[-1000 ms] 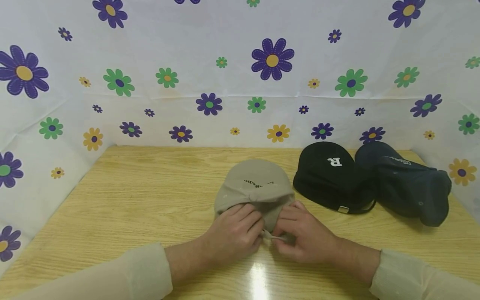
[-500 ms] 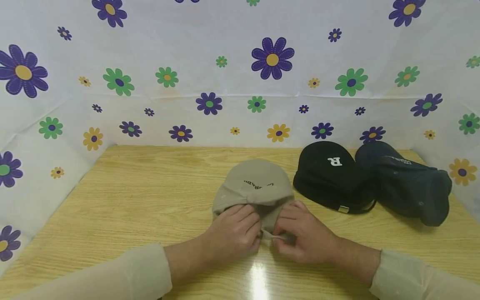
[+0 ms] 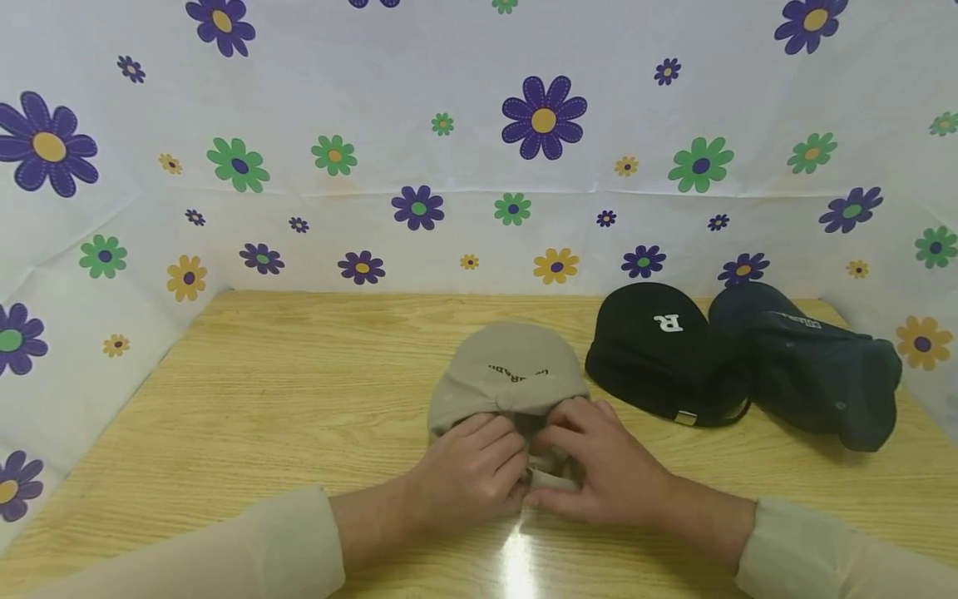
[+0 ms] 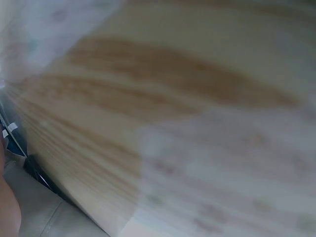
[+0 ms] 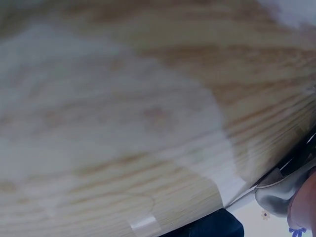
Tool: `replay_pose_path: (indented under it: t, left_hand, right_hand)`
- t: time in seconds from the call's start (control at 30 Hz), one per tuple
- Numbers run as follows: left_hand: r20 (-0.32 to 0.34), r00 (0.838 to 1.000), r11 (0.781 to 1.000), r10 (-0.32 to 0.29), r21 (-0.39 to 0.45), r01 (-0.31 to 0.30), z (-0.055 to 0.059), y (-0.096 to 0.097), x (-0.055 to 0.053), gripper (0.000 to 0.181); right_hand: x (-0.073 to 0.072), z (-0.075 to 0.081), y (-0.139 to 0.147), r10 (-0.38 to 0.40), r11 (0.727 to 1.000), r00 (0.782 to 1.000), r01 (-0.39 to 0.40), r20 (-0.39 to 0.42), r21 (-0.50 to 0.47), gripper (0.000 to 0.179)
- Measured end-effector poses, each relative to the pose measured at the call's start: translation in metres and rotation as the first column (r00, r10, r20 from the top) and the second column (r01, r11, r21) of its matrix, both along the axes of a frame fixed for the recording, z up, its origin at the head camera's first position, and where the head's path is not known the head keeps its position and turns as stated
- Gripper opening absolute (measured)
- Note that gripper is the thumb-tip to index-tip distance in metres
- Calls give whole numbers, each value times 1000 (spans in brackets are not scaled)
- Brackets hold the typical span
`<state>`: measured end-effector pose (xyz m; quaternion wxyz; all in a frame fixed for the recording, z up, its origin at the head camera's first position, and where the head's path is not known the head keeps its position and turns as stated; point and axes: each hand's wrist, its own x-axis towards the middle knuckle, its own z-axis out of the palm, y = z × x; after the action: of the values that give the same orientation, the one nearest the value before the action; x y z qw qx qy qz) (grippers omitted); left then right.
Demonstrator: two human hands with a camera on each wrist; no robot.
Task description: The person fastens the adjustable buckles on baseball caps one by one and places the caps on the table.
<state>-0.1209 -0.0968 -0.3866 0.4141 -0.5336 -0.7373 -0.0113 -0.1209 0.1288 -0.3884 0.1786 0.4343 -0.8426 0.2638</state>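
Observation:
A beige baseball cap (image 3: 516, 358) with dark lettering lies crown up on the table, its back opening towards me. My left hand (image 3: 471, 466) pinches the back edge beside the narrow strap (image 3: 552, 480), fingers partly inside the opening. On the other side, my right hand (image 3: 609, 462) has curled fingers at the cap's edge, with thumb and forefinger apart around the strap. The fingertips of both hands are partly hidden. At the lower left of the left wrist view the beige cap (image 4: 34, 197) shows; the right wrist view catches the cap (image 5: 276, 197) beside my hand (image 5: 302, 207).
Right of the beige cap lies a black cap (image 3: 651, 358) with a white letter R and a metal strap buckle. A dark navy cap (image 3: 816, 366) rests against it farther right. A flower-patterned white cloth (image 3: 464, 83) hangs behind and beside the wooden table (image 3: 299, 374).
The right hand's fingers have shifted left over the cap's opening, and its thumb and forefinger have parted around the strap. The left hand keeps nearly the same place.

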Motion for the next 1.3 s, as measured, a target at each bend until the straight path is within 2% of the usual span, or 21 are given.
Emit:
replay_pose_path:
  t: [0.17, 0.27, 0.53, 0.7, 0.9, 1.07, 1.2, 1.3]
  left_hand:
    - [7, 1000, 1000, -14, 8, 14, -1, 0, 0, 19]
    - [5, 1000, 1000, -18, 4, 18, -1, -1, 0, 18]
    - [21, 1000, 1000, -9, -9, 9, -1, -1, 0, 16]
    - [40, 999, 1000, -3, -12, 3, 0, -1, 2, 15]
    - [61, 998, 1000, -7, -17, 9, 1, -1, 2, 16]
    - [58, 998, 1000, -5, -9, 6, 0, -1, 1, 17]
    - [52, 999, 1000, -12, -8, 12, 0, -1, 1, 21]
    - [48, 999, 1000, -8, -23, 9, 0, -2, 0, 23]
  right_hand:
    - [0, -2, -2, -21, 999, 1000, 20, 19, 28, 32]
    - [0, -3, -2, -1, 999, 1000, 0, 15, 41, 28]
    - [-2, -1, -3, 94, 995, 989, -89, -113, 52, 21]
    - [-2, 0, -2, 106, 993, 975, -93, -196, 74, 17]
    - [-2, 0, 0, 94, 994, 971, -81, -221, 69, 15]
    - [-2, -2, -1, 57, 997, 976, -45, -211, 63, 15]
    - [-2, -2, -2, -16, 997, 984, 29, -175, 71, 13]
    - [-2, -1, -2, -86, 991, 990, 97, -113, 95, 14]
